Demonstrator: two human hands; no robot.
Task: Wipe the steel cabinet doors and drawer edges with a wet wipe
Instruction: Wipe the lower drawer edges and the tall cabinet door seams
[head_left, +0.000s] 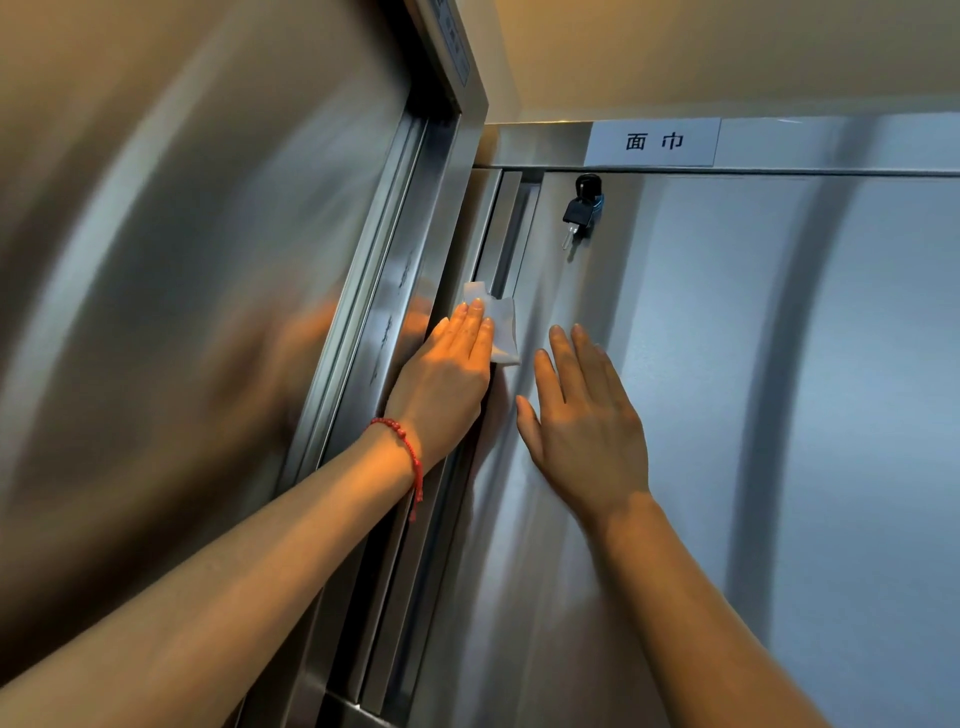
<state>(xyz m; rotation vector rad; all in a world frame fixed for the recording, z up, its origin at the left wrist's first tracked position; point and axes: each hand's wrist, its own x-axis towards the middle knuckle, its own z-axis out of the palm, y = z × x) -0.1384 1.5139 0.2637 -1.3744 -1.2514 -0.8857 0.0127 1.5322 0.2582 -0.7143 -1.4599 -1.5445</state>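
Two bare forearms enter from the lower edge, the left one crossing from the lower left corner and bearing a red beaded bracelet (404, 441) at the wrist. The left hand (447, 374) lies flat with straight fingers, pressing a white wet wipe (501, 325) against the left edge of the steel cabinet door (727, 364), where a recessed vertical handle channel (506, 234) runs along that edge; the wipe shows above and to the right of the fingertips, part of it covered by the hand. The right hand (587, 426) is spread wide, fingers straight and slightly apart, palm toward the door face just right of the wipe and holding nothing; whether the palm touches the steel cannot be told. Above both hands, near the door's upper left corner, a black-headed key (586, 187) sits in the lock, and a second key (574, 218) hangs from it. A white label (653, 141) with two printed characters is fixed to the steel rail over the door. To the left stands another steel panel (182, 286), set at an angle to the door, its brushed face reflecting the left arm; a dark gap and steel frame strips separate it from the door. A beige wall (727, 47) lies above the cabinet.
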